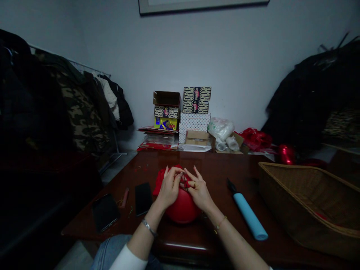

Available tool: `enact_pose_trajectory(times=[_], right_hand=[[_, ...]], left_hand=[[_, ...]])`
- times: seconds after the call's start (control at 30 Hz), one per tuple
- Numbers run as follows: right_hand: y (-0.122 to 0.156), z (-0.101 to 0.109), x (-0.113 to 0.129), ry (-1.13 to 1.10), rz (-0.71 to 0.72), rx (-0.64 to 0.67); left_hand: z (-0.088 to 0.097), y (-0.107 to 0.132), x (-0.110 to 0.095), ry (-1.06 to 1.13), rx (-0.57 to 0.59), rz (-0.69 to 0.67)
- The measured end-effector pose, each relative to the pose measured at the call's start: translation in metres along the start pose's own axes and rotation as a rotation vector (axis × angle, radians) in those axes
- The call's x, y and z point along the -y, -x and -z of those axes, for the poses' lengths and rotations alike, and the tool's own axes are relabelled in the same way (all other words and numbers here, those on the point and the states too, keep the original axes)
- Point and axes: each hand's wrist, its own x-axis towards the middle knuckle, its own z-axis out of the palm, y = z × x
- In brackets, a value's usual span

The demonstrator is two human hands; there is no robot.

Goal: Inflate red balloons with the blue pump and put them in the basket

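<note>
A round, inflated red balloon (pixel 183 208) is at the near side of the table, directly below both hands. My left hand (pixel 170 186) is closed in a pinch above it, with a thin dark string (pixel 184 177) at its fingertips. From the other side, my right hand (pixel 198 190) pinches the balloon's neck, its upper fingers stretched toward the left hand. The fingertips almost meet, so the exact hold on the string is hard to make out. Behind my left hand lies crumpled red material (pixel 159 180), partly covered.
Left on the brown table (pixel 216 236) lie a black phone (pixel 143 198), a dark tablet-like device (pixel 105 212) and a small reddish stick (pixel 125 197). To the right are a blue hand pump (pixel 250 216) and a wicker basket (pixel 303 210). Stacked boxes (pixel 195 123) stand behind the table.
</note>
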Motion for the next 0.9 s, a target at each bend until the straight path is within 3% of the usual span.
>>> enact_pose_trajectory(times=[0.2,0.53,0.7,0.9], right_hand=[[0.003,0.002,0.006,-0.023,-0.014,-0.011],[0.004,0.003,-0.002,-0.09,-0.036,-0.075],[0.006,0.005,-0.004,-0.095,-0.038,-0.112],[0.009,0.002,-0.004,-0.048,-0.04,-0.18]], left_hand=[[0.01,-0.004,0.003,-0.367,0.066,-0.182],[0.01,-0.003,0.01,-0.427,0.145,-0.194],[0.006,-0.004,0.013,-0.284,0.115,-0.162],[0.013,-0.007,0.02,0.217,0.186,0.026]])
